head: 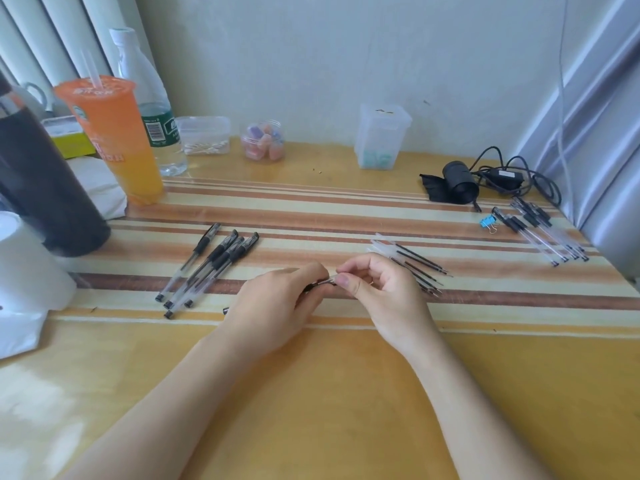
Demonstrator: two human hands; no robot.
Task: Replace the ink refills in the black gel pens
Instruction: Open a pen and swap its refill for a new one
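My left hand [277, 306] grips a black gel pen [320, 284] at the middle of the table; most of the pen is hidden under my fingers, with its black end poking out at the left. My right hand [377, 289] pinches the pen's metal tip end between thumb and forefinger, right against my left hand. Several black gel pens [207, 268] lie in a loose bunch to the left. Several ink refills [415, 265] lie just behind my right hand. A second group of pens [540, 233] lies at the far right.
An orange drink cup [114, 140], a water bottle [152, 109] and a dark bottle [41, 178] stand at the back left. Small plastic containers [381, 136] line the wall. A black camera with cable [460, 183] and a blue binder clip [488, 223] sit back right.
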